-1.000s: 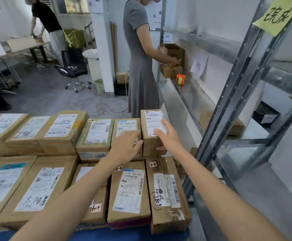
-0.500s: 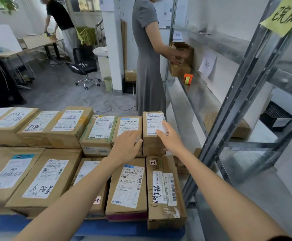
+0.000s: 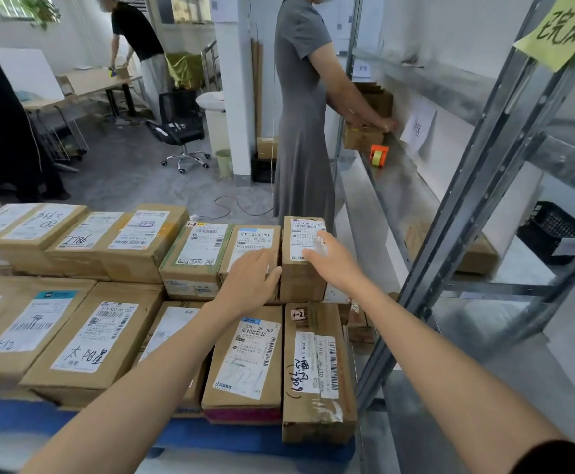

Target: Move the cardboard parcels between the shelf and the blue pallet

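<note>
Cardboard lies under both palms. The right grip is spread on top of the tall parcel at the right end of the back row, fingers stretched over its white label. They are blurred, so I cannot tell whether the tips hook the far edge. The left grip rests flat, fingers loose, on the blue-tabbed parcel next door, its thumb side against the tall parcel's left face. By my reading nothing is clasped yet, and this looks like the start of a pick from the blue pallet toward the shelf.

To do it well, I would set the left palm fully on the left face, drop the right palm down the right face, squeeze evenly, and lift straight up before turning. The tall parcel touches its neighbour on the left, so dragging it sideways could pull that one askew.

Its right face is free, at the edge of the stack, above a few low brown boxes wedged between pallet and rack. The slanted steel upright stands near on the right and is the thing to swing clear of. Beyond it the lower level holds one flat parcel with bare metal beside it. A person in a grey dress works further along the shelf, well apart.
</note>
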